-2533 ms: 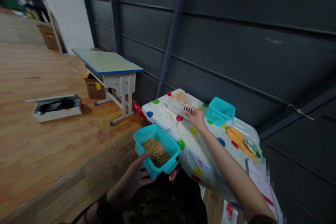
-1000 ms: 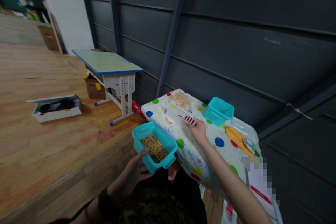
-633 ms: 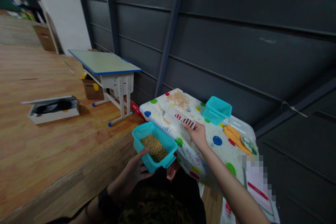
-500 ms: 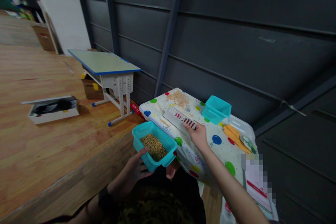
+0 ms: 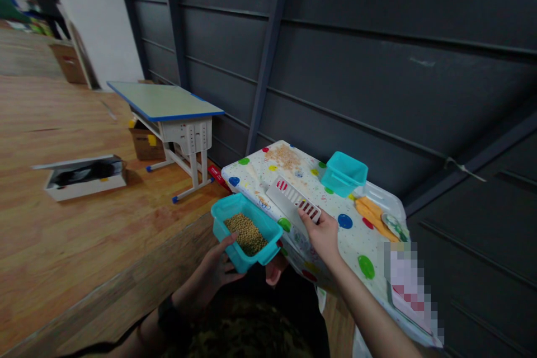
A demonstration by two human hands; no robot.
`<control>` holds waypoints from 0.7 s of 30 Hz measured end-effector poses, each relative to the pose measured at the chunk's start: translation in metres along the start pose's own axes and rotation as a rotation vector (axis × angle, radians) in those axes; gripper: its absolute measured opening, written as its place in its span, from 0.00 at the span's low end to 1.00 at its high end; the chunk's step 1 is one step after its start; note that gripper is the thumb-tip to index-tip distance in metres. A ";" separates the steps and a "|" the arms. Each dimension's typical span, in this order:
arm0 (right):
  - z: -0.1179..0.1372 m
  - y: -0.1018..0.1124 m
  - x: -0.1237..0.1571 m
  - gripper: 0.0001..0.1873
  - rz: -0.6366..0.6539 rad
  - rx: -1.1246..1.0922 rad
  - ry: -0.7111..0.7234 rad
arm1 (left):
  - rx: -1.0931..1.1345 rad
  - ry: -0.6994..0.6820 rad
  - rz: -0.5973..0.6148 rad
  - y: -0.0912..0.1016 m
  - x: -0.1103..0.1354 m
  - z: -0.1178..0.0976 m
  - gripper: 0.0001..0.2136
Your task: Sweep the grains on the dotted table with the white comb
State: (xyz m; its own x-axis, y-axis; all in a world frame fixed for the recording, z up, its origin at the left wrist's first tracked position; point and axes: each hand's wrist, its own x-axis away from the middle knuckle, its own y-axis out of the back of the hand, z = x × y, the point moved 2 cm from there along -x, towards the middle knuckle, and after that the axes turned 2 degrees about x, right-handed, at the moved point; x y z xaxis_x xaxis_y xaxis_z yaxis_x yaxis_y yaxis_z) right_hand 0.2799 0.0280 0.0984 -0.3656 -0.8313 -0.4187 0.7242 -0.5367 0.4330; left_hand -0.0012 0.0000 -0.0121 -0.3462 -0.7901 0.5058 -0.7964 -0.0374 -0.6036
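My left hand (image 5: 215, 269) is wrapped round the near side of a turquoise plastic container (image 5: 227, 243), its thumb on the rim. Round tan beans (image 5: 247, 234) fill the lower part of the container, which sits low in front of me beside the table's near edge. My right hand (image 5: 323, 235) grips one end of a white plastic piece with a row of slots (image 5: 282, 199), tilted above the tablecloth. Small pale crumbs or grains (image 5: 286, 156) lie scattered over the table's far left corner.
On the spotted tablecloth (image 5: 333, 218) stand a second turquoise container (image 5: 344, 173) and an orange cloth (image 5: 373, 217). A dark panelled wall (image 5: 377, 84) rises behind. Left are a desk (image 5: 168, 102) and an open white box (image 5: 88, 179) on the floor; people (image 5: 44, 0) stand far off.
My right hand has shifted a little toward me and to the right, turning the slotted white piece. My left hand and the bean container have stayed nearly still.
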 end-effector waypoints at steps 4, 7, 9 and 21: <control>0.001 0.004 0.000 0.26 -0.055 0.005 0.000 | -0.005 0.006 -0.002 -0.001 0.001 0.000 0.47; 0.003 0.005 0.001 0.26 -0.036 -0.009 -0.009 | 0.006 0.012 0.032 0.002 -0.001 0.001 0.48; 0.003 0.004 0.002 0.26 -0.024 -0.011 -0.022 | 0.019 0.005 0.049 0.005 -0.004 0.002 0.49; 0.009 0.010 0.011 0.24 -0.052 -0.035 -0.026 | -0.014 0.010 0.025 0.000 0.002 0.000 0.44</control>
State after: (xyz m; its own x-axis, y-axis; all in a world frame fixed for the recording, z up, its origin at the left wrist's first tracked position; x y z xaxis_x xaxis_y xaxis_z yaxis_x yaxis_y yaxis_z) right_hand 0.2779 0.0119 0.1049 -0.4176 -0.8063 -0.4188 0.7236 -0.5739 0.3834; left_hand -0.0019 -0.0016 -0.0103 -0.3706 -0.7846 0.4970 -0.7946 -0.0092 -0.6070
